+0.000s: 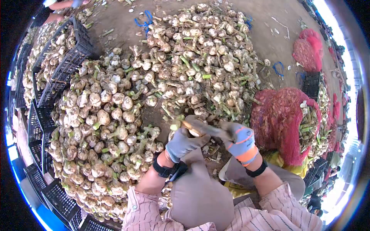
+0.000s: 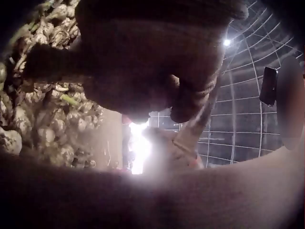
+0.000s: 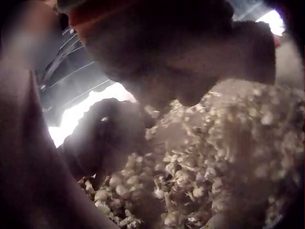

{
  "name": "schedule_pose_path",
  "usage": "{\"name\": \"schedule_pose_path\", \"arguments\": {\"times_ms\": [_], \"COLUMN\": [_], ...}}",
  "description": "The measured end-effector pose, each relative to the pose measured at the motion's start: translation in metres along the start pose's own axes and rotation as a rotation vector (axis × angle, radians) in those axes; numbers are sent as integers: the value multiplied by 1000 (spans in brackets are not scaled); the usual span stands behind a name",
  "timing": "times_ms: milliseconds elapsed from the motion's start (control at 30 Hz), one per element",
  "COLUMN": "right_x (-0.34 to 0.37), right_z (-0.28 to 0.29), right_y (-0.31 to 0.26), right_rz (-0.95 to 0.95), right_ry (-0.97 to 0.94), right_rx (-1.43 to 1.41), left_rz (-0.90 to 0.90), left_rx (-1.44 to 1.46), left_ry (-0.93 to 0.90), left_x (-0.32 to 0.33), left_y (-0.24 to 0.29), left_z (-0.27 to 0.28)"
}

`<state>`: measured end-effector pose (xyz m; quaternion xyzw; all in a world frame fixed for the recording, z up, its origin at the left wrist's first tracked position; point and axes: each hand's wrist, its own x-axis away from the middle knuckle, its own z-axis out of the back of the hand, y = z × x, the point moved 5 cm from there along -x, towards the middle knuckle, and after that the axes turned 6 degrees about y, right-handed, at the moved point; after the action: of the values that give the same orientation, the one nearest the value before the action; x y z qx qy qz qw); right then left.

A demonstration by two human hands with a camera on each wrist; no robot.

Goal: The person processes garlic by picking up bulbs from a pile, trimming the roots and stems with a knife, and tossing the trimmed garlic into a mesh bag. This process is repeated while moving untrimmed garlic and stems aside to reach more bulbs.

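In the head view my gloved left hand [image 1: 185,144] grips a garlic bulb [image 1: 194,133], mostly hidden by the fingers. A pale green stem end [image 1: 176,124] sticks out past it on the left. My right hand [image 1: 242,141], in a grey, blue and orange glove, holds a blurred grey blade-like tool [image 1: 211,130] that reaches across to the bulb. I cannot tell the tool's exact kind. Both hands are close together above my knees. In the wrist views the left hand [image 2: 143,71] and right hand [image 3: 162,52] are dark silhouettes, with their grips hidden.
A large heap of garlic bulbs [image 1: 102,119] lies at my left, and a heap with stems [image 1: 204,50] ahead. Black crates [image 1: 67,61] stand at the far left. At my right is a red mesh sack [image 1: 275,119] with stems at its mouth. Blue string [image 1: 144,23] lies on the ground.
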<state>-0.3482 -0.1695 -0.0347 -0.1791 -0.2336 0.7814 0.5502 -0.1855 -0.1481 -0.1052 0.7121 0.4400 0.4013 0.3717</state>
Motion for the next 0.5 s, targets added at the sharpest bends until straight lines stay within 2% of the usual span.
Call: {"name": "schedule_pose_path", "arguments": {"times_ms": [33,67,133,200,267,333,433,500], "right_x": [-4,-7,-6,-1,5,9,-1,-4], "right_z": [2,3,-4,-4,-4,-6,6,5], "right_y": [-10,-20,-23,-24,-22,-18,-21,-10], "right_rz": [41,84,174,222,249,249,88,68], "right_ry": [-74,-149,-236,-225,-197,-158,-239,-239], "right_rx": [98,196,321,323,335,358,211,234], "left_rz": [138,105,258,-294,-563,-546,-521,-349], "left_rx": [46,14,432,-415,-899,-1013,-746,-554], "left_ry": [-42,-130,-169,-171,-176,-200,-94,-84], "left_x": [6,6,13,14,18,17,18,14], "left_y": [-10,-14,-46,-36,-26,-16,-24,-23], "left_z": [2,0,-3,0,-7,-14,-18,-17]}}
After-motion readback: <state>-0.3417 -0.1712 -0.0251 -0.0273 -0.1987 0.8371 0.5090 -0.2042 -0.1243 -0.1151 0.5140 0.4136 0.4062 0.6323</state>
